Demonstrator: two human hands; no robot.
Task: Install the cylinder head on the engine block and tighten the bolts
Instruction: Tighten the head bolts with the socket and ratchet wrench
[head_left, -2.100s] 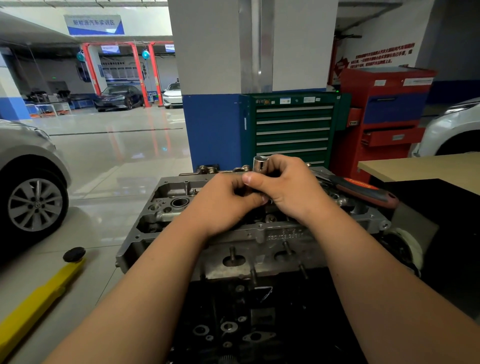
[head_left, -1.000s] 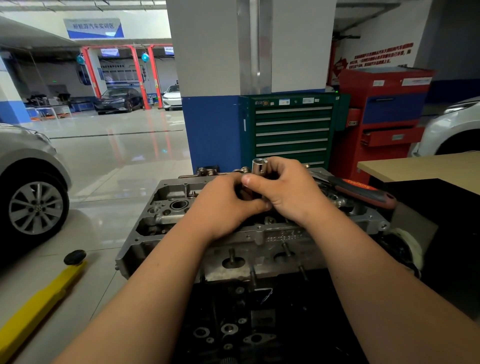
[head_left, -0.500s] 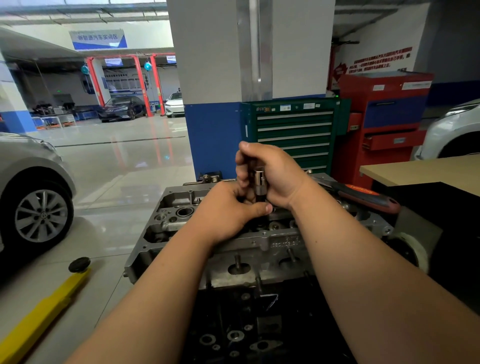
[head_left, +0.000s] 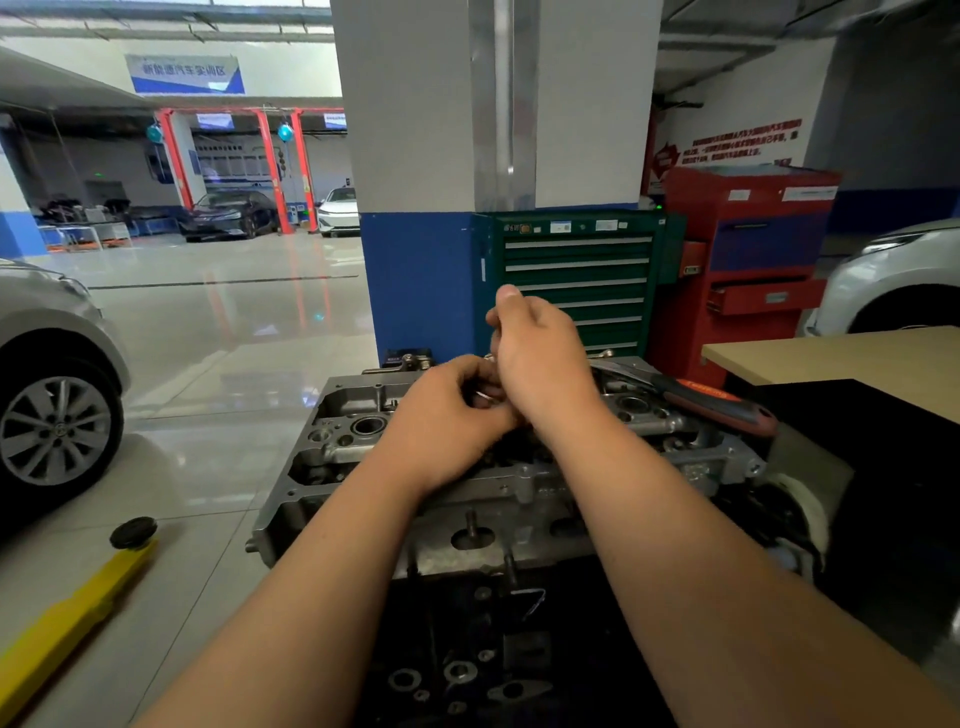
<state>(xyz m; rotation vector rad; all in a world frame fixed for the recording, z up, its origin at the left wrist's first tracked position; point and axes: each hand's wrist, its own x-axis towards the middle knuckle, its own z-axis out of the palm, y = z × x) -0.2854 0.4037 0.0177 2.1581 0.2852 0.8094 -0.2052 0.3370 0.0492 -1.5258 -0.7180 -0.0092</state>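
Your hands meet over the middle of the cylinder head (head_left: 353, 441), both clenched on the same small metal tool (head_left: 485, 396). Only slivers of bright metal show between your fingers, so its shape cannot be made out. Your right hand (head_left: 540, 358) is the higher one. Its fingers are curled round the upper part of the tool, and the thumb points up. Your left hand (head_left: 452, 415) sits just below and to the left, touching the right, with its fingers curled in against the tool's lower end.

The grey cylinder head lies flat on top of the dark engine block (head_left: 467, 654), directly in front of you. Its long side runs left to right, and studs stick out of its near face. A ratchet (head_left: 719, 402) with a red and black handle rests on the right part of the head, apart from your hands.

Behind the engine stands a pillar (head_left: 415, 156), with a green tool cabinet (head_left: 576, 280) against it and a red tool cabinet (head_left: 748, 249) just beside that. A wooden counter (head_left: 841, 358) juts in at the right. On the floor to your left lies a yellow lift arm (head_left: 67, 613) tipped with a black pad (head_left: 132, 531). A grey car (head_left: 52, 332) is parked beyond it, and a white car (head_left: 893, 280) shows at the far right.
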